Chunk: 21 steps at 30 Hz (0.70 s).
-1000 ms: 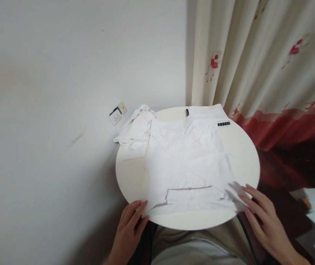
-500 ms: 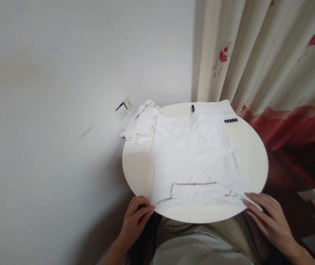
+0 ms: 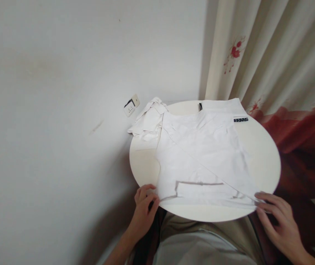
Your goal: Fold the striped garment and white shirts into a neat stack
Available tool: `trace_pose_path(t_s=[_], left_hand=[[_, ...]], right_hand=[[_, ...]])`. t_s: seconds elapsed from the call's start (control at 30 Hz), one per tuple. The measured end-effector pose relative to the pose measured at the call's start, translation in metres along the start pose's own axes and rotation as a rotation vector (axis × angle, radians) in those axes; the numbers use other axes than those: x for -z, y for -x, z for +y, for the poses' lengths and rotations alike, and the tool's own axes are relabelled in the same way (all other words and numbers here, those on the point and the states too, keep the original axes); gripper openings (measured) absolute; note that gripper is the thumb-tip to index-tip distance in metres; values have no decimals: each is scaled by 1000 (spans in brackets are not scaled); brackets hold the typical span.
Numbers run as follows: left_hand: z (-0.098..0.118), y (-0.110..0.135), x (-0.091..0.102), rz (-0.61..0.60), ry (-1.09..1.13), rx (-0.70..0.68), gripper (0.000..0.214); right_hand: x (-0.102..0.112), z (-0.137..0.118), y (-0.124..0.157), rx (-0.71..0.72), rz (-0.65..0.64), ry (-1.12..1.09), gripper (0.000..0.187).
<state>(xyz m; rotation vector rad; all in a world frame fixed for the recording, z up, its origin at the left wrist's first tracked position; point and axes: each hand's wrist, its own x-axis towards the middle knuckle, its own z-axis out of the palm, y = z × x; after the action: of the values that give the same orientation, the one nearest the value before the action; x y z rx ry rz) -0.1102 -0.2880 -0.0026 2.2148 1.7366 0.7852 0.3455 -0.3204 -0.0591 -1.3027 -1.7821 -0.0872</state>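
Observation:
A white garment, most likely a shirt (image 3: 198, 151), lies spread over a round white table, its near edge running between my two hands. My left hand (image 3: 145, 204) pinches its near left corner between thumb and fingers at the table's rim. On the opposite side, my right hand (image 3: 279, 217) grips the near right corner, thumb under and fingers over the cloth. A diagonal edge crosses the fabric toward that hand. Crumpled white cloth (image 3: 149, 119) is bunched at the far left, and a black patterned strip (image 3: 240, 119) shows at the far right.
The round table (image 3: 266, 158) stands close to a pale wall (image 3: 49, 92) with a socket (image 3: 130, 108). Behind it on the right hangs a cream curtain (image 3: 257, 62) with red flowers and a red lower band. My lap (image 3: 201, 232) is under the near rim.
The view has swung slightly left, so everything sits farther right. My right hand's fingers have closed around the garment's corner, where they lay flatter before. My left hand keeps its pinch.

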Motion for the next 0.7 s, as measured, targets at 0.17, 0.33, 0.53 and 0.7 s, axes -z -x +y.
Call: trace_pose_path(t_s=[0.17,0.33,0.53,0.7], left_hand=[[8,-3,-10,104,-137,25,15],[-5,1,-1,55,-111,-377,25],[-32,-7,12,-233,-228,-659,50],[-50,-11,11,-175,-168,-725,41]], right_hand=[[-3,-3,0,-38,41,12,12],[9,2,7,107,-15,96,30],[17,14,10,218,-135,232,48],[14,23,9,244,-134,241,48]])
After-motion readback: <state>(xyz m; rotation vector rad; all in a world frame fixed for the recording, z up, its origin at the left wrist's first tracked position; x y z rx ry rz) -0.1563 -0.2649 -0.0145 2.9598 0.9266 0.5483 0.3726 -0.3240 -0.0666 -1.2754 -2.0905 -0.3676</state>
